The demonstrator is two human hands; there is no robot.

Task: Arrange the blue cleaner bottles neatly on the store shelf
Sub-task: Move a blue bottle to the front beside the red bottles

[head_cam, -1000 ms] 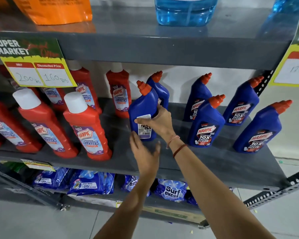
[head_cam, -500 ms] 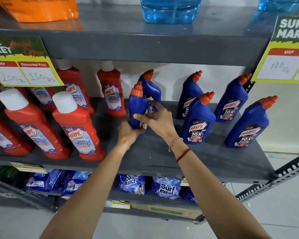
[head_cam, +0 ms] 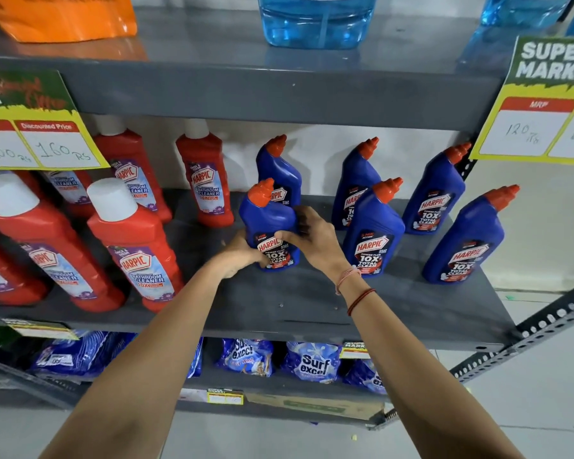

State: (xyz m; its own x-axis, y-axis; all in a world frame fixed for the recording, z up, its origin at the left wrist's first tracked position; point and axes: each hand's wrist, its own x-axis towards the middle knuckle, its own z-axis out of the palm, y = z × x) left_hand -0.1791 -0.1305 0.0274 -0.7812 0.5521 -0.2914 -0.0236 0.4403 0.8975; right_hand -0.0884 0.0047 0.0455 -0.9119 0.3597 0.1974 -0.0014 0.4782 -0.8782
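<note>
While both hands are clamped on one blue cleaner bottle (head_cam: 268,226), the left hand (head_cam: 237,256) low on its left side and the right hand (head_cam: 309,238) wrapped round its right shoulder with a thumb across the label, the bottle stands upright on the grey shelf (head_cam: 279,303) with its label facing out. It sits just in front of a rear blue bottle (head_cam: 279,170), and to its right four more blue bottles stand in a loose stagger, the nearest being the front middle bottle (head_cam: 371,233).

To finish this placement well, I would judge that the base should be pressed flat, the label squared to the shelf edge, and the bottle slid level with the front middle bottle so the front row reads as a line; the hands should let go only once it stands steady, since the tall angled neck makes it likely to tip.

All the blue bottles carry their orange caps (head_cam: 260,193), shut. The plastic is opaque, so how full they are cannot be told. To the left stand red bathroom cleaner bottles (head_cam: 136,246), white caps on
</note>
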